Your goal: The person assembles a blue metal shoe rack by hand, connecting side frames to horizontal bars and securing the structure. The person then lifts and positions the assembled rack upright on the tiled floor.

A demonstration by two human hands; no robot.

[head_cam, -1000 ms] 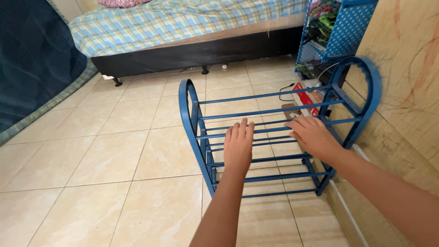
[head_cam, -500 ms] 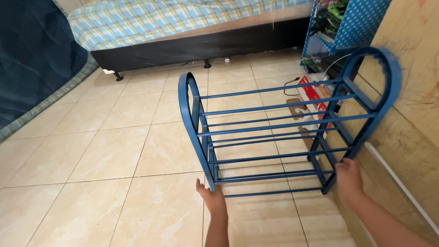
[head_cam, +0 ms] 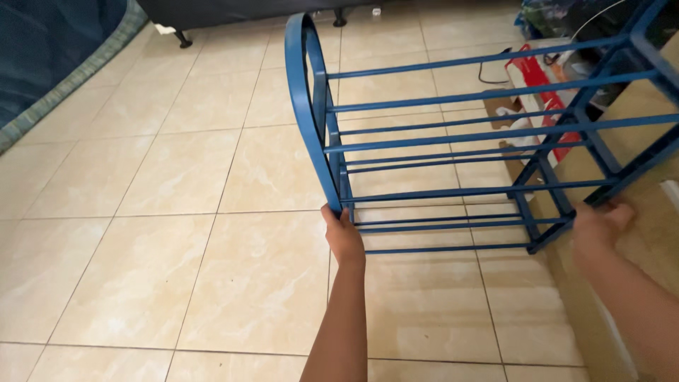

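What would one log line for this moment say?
left hand: grips near leg of blue rack | right hand: grips opposite leg | rack: over tiled floor, beside wall

Floor was glossy beige marbled tile with thin grout lines. Dark bed base on short legs stood at top. Blue fabric lay at left.

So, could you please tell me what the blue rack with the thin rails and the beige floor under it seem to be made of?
The blue rack with thin rails, gripped at its near end frames by the left hand and right hand, looks like painted metal tubing, possibly with plastic end frames: slim, straight bars in even matte blue. The beige floor looks like glazed ceramic tile: square slabs, grout lines, marbled pattern, soft sheen.
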